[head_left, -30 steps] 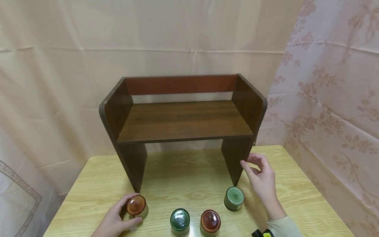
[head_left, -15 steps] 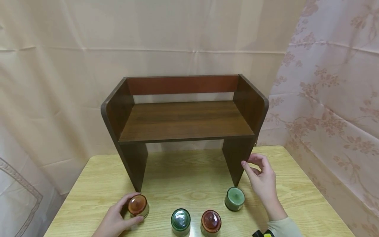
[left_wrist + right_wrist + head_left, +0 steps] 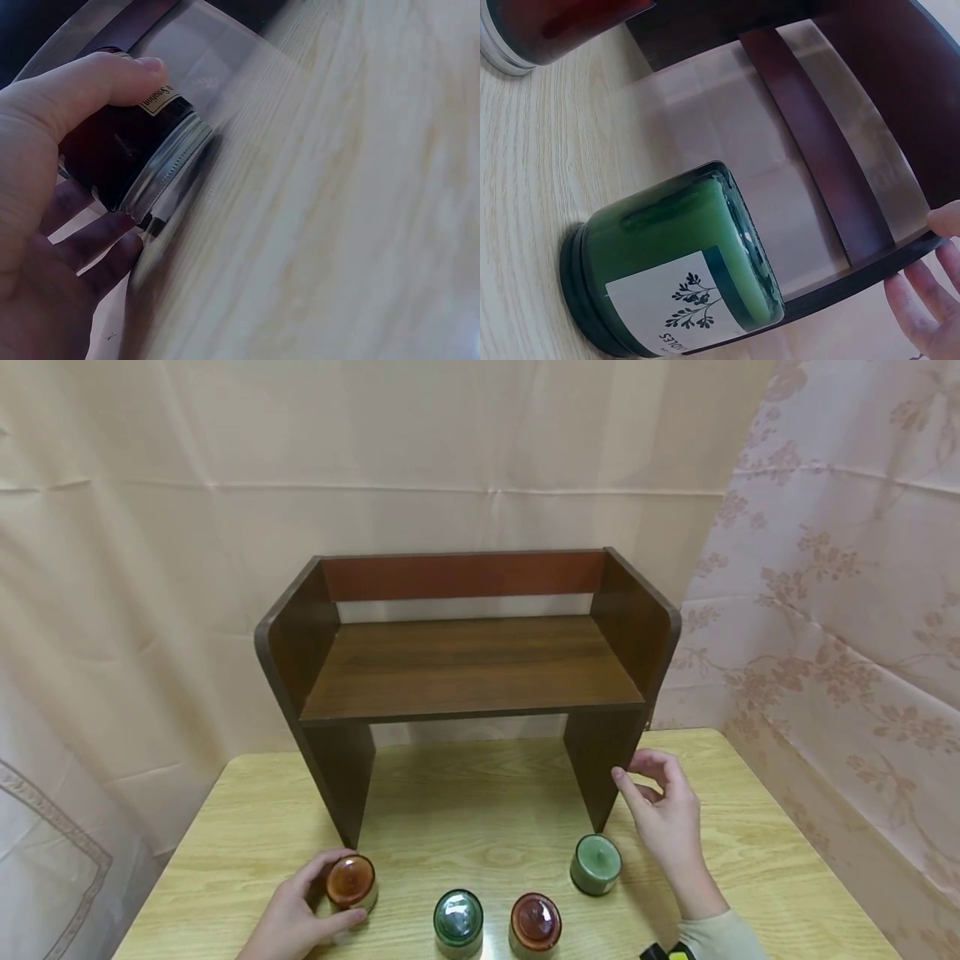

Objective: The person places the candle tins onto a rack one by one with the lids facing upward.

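At the table's front left, my left hand [image 3: 296, 906] holds an amber glass candle jar [image 3: 352, 878] between thumb and fingers. The left wrist view shows its silver screw lid [image 3: 169, 165] down at the tabletop and a small label partly under my thumb. On the other side, my right hand [image 3: 667, 822] pinches the front edge of the right side panel of a dark brown wooden shelf [image 3: 472, 664]; the thumb is inside and the fingers outside. Just below that hand stands a green candle [image 3: 596, 864], whose white label with a plant drawing shows in the right wrist view.
A dark green glass jar [image 3: 458, 920] and a red-brown glass jar [image 3: 535, 922] stand at the front middle of the light wood table [image 3: 765, 868]. Beige curtain [image 3: 465, 452] hangs behind the shelf, and flowered cloth [image 3: 840, 610] hangs on the right.
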`<move>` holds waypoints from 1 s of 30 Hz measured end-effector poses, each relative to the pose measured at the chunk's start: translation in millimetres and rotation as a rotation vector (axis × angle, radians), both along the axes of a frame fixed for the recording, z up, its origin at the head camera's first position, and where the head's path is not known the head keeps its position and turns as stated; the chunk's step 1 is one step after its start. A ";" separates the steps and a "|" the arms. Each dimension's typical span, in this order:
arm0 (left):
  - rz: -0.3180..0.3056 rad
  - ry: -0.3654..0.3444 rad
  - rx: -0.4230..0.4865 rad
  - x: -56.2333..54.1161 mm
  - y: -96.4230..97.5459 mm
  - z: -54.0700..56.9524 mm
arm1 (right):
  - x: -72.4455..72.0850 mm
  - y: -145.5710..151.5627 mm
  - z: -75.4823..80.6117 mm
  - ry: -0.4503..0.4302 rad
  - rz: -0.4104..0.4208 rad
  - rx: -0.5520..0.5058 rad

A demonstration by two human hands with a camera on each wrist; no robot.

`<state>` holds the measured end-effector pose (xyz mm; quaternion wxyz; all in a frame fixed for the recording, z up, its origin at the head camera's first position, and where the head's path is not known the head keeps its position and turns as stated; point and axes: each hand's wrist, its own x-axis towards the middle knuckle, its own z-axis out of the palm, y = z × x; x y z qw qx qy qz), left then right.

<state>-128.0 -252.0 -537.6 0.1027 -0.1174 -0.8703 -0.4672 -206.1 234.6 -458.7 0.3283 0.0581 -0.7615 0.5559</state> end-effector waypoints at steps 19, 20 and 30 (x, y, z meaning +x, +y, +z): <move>0.004 -0.012 0.049 -1.1 4.8 5.0 | 0.3 0.5 0.1 -0.010 -0.001 0.010; 0.007 -0.004 0.040 -0.8 4.8 4.9 | 0.3 0.3 0.2 -0.007 0.001 0.008; 0.015 0.039 -0.072 -0.2 7.4 19.9 | -2.0 2.0 -0.9 0.002 0.041 -0.028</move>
